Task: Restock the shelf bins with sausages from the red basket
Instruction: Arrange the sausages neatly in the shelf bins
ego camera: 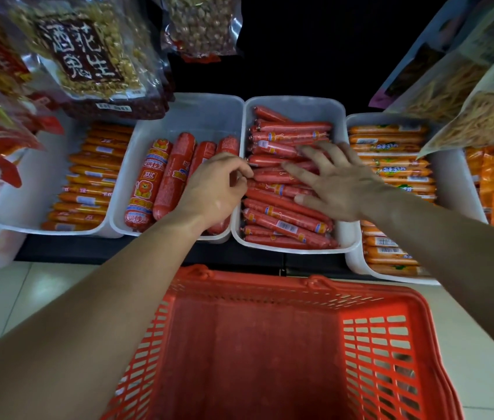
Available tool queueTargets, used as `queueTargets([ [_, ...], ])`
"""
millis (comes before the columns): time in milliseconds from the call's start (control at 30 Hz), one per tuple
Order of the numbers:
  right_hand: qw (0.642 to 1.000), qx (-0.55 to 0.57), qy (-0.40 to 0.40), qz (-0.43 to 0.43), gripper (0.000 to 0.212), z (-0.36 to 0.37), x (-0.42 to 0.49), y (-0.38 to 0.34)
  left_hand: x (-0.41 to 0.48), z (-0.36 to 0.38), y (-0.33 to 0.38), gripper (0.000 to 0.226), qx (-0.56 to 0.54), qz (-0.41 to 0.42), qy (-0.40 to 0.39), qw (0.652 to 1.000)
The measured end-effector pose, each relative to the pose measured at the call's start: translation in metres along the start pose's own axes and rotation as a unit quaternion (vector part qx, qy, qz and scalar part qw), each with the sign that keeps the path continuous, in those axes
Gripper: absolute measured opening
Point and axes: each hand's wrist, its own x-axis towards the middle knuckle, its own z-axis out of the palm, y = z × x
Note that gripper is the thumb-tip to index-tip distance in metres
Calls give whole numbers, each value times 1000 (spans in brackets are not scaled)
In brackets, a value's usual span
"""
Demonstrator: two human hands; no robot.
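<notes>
A: sausages where?
B: thin red sausages (288, 216) fill the white bin (315, 112), long axes left-right; red basket (254, 344) looks empty
A: hands?
B: right hand (336, 183) fingers spread flat on them; left hand (215, 189) fingers curled at their left ends, by the bin's left rim; pinch unclear

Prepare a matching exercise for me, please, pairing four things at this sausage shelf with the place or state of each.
Things:
1. red plastic basket
2. thick red sausages
3. thin red sausages
4. right hand

Places or states:
A. fingers spread, over the thin sausages
B. lying front to back in the second white plastic bin from the left
C. nearest the camera, no sausages visible inside
D. stacked crosswise in the third white plastic bin from the left

Pairs: 1-C, 2-B, 3-D, 4-A.
</notes>
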Motion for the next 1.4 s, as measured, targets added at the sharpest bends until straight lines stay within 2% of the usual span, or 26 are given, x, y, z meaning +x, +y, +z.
queueTargets([
  [133,994,27,103,-20,57,-8,-12,-24,1,2,-4,15,-9,-2,7,1000],
  [167,994,52,97,-23,54,-8,-13,-31,2,2,-4,14,-12,-6,8,1000],
  [233,995,94,37,0,55,-10,-13,-45,4,1,-5,15,-23,-16,7,1000],
  [300,993,116,-4,26,63,-10,-8,-52,4,0,-4,15,-35,-23,5,999],
  [400,988,144,-52,14,84,-1,-5,-58,2,1,-3,15,-44,-31,3,999],
  [533,987,158,-22,16,95,4,5,-53,3,2,-1,14,-62,-48,3,997],
  [633,979,199,-34,2,98,0,11,-47,4,2,0,13,-76,-56,2,996],
  [767,983,174,-56,-30,102,5,5,-47,5,-1,1,18,-97,-84,-7,992],
  [867,986,160,-40,-15,100,-1,13,-55,6,-3,4,19,-101,-104,-8,989],
  [967,988,143,-56,-18,81,-9,17,-55,5,-1,4,18,-103,-98,-8,990],
  [1067,976,196,-84,-41,73,0,5,-43,4,1,1,16,-104,-83,-12,991],
  [1133,956,285,-45,-47,58,4,-4,-34,5,-1,0,18,-108,-84,-14,991],
  [1200,937,338,82,-37,45,2,-7,-26,5,-2,1,22,-108,-89,-24,990],
  [1233,940,309,141,-19,48,1,-5,-23,5,-2,1,24,-110,-90,-28,990],
  [1267,953,258,161,4,58,-1,0,-18,3,-3,2,25,-112,-89,-27,989],
  [1300,969,210,129,30,68,-3,5,-13,2,-3,3,24,-114,-90,-25,989],
  [1333,981,175,62,54,77,-3,10,-9,1,-3,3,23,-115,-92,-23,989],
  [1400,988,127,-49,79,85,-1,17,-10,0,-3,6,22,-112,-99,-21,989],
])
